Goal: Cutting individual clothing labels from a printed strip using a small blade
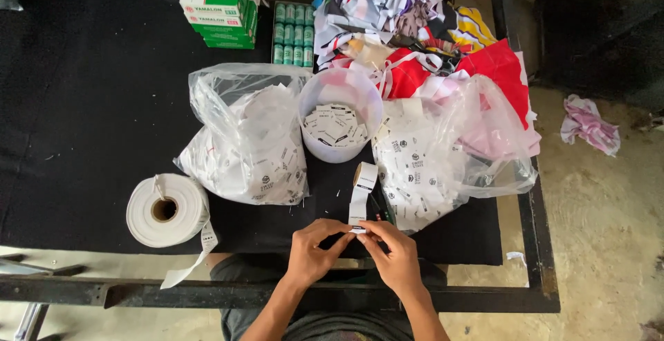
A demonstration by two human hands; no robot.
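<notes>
Two hands | left hand (312, 250), right hand (393, 254) fingers pinch label strip (360, 206) end

Left hand (309, 250) and right hand (394, 254) together, fingertips pinched (thumbs nearly touching), forearms angled inward.

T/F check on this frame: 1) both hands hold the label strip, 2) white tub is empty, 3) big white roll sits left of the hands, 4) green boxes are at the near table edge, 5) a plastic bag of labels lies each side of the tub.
1) Left hand and right hand both pinch the label strip. True.
2) The white tub is empty. False: it holds loose cut labels.
3) The large white roll sits left of the hands. True.
4) The green boxes stand at the near edge. False: they stand at the far edge of the black table.
5) The left bag and the right bag flank the tub. True.
</notes>
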